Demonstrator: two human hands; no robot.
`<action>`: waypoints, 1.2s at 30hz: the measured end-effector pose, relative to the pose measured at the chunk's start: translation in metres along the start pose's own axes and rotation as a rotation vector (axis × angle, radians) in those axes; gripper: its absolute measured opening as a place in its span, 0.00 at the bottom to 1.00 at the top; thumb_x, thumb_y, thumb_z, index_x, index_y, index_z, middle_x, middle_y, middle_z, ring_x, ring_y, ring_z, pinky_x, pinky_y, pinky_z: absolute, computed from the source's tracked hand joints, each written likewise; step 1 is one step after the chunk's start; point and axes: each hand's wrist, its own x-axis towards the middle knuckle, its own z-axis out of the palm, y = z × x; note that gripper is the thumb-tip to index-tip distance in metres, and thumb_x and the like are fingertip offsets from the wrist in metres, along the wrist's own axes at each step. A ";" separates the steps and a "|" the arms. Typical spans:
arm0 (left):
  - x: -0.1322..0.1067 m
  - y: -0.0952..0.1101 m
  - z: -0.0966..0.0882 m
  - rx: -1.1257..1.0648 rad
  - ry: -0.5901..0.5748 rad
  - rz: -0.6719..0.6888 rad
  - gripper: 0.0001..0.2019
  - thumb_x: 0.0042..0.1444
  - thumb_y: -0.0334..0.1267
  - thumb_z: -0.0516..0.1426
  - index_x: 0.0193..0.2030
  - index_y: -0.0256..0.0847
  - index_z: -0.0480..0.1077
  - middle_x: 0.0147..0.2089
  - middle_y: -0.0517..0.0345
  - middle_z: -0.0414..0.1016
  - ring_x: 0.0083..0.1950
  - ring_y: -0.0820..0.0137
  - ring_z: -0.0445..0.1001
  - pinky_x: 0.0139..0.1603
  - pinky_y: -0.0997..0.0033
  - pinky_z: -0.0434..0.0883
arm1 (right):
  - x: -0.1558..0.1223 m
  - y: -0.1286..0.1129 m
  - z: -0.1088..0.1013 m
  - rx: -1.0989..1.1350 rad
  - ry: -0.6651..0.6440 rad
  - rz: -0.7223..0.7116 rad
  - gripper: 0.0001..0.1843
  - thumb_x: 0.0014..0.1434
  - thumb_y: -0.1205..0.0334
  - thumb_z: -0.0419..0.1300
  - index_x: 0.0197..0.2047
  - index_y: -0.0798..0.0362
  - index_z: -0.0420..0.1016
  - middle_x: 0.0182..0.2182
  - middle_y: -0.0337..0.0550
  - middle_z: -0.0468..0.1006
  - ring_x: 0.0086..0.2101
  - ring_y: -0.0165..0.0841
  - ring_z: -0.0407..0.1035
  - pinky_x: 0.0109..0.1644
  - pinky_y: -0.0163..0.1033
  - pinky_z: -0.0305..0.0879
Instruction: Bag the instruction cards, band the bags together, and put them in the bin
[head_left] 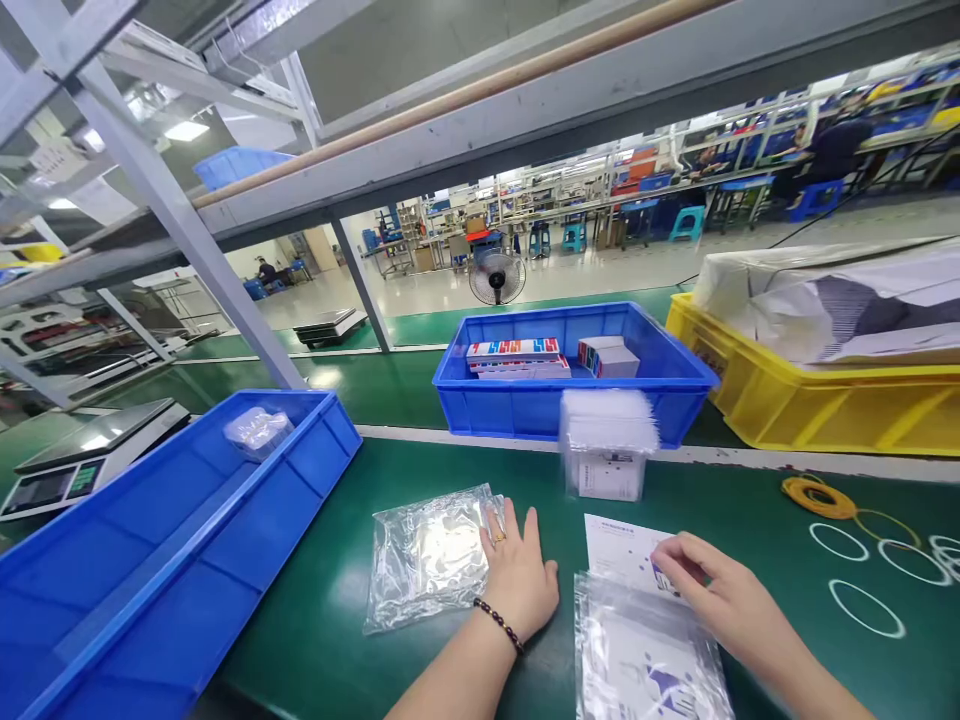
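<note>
My left hand (519, 570) lies with its fingers spread over the right edge of a stack of clear plastic bags (431, 560) on the green table. My right hand (712, 580) has its thumb and fingers pinched at the right edge of a white printed sheet (619, 550) with purple marks. The lower part of that sheet meets the top of a clear bag (600, 650), through which a similar purple print shows. Whether the sheet is inside the bag or on it I cannot tell. Beyond stands a stack of white cards in clear wrapping (609, 445).
A long blue bin (270, 520) on the left holds a clear-wrapped bundle (259, 432). Behind, a blue crate (510, 405) contains printed boxes, beside a yellow crate (840, 410). White rings (866, 608) and yellow bands (817, 497) lie right; a scale (90, 450) stands far left.
</note>
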 end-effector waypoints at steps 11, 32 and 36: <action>0.004 0.000 -0.012 0.133 0.042 0.003 0.17 0.49 0.30 0.51 0.48 0.32 0.64 0.47 0.41 0.66 0.49 0.55 0.64 0.48 0.59 0.61 | 0.016 0.032 0.003 -0.544 -0.220 0.119 0.28 0.50 0.54 0.49 0.54 0.53 0.67 0.56 0.50 0.65 0.55 0.49 0.57 0.54 0.56 0.56; -0.015 0.019 0.020 -0.943 -0.224 0.125 0.06 0.45 0.37 0.55 0.25 0.37 0.64 0.21 0.63 0.64 0.22 0.77 0.63 0.25 0.78 0.63 | -0.015 -0.003 0.040 -0.006 -0.187 -0.252 0.23 0.60 0.57 0.44 0.55 0.52 0.66 0.44 0.47 0.77 0.44 0.39 0.71 0.45 0.41 0.69; -0.012 0.019 0.017 -0.979 -0.254 0.031 0.18 0.43 0.52 0.55 0.21 0.37 0.63 0.18 0.63 0.62 0.18 0.78 0.60 0.19 0.78 0.60 | -0.015 -0.002 0.045 -0.148 -0.106 -0.493 0.25 0.59 0.68 0.41 0.58 0.51 0.61 0.39 0.47 0.80 0.37 0.37 0.75 0.38 0.40 0.72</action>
